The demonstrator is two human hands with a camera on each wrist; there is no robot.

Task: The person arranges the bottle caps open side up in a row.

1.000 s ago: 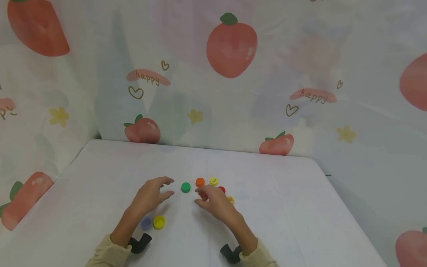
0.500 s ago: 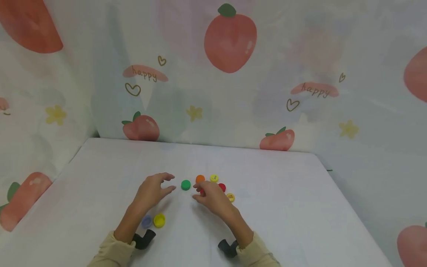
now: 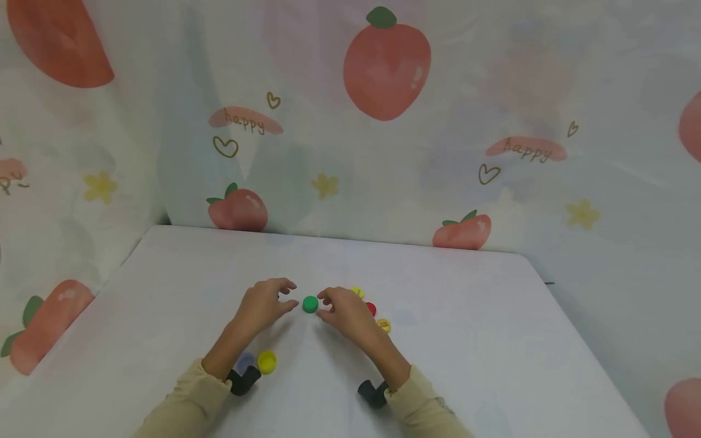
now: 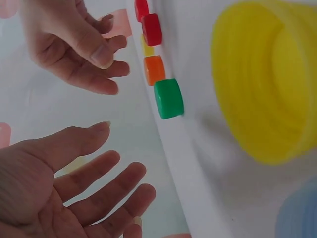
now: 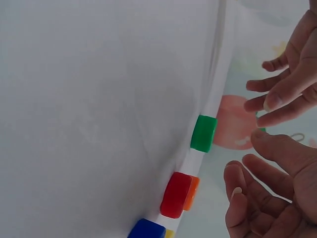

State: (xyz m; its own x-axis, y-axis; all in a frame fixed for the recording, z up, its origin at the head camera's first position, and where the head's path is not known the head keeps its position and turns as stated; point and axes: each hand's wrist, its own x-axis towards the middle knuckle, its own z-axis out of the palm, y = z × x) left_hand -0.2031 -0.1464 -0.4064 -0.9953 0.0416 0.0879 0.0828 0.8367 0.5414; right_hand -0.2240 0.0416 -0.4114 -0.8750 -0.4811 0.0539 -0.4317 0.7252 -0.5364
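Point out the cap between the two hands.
The green cap: in the head view it alone shows between the left hand and the right hand. The red cap shows right of the right hand.

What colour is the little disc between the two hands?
The disc is green, best seen in the head view.

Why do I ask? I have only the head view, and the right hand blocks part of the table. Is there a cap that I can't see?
Observer: Yes, the right wrist view shows a dark blue cap next to a red one.
Operator: I see just one red cap. Are there more?
Observer: The left wrist view shows two red caps, one cut off by the frame's edge.
Operator: I see the back of the left hand. Is anything in its palm?
Observer: No, the left wrist view shows that palm, and it is bare.
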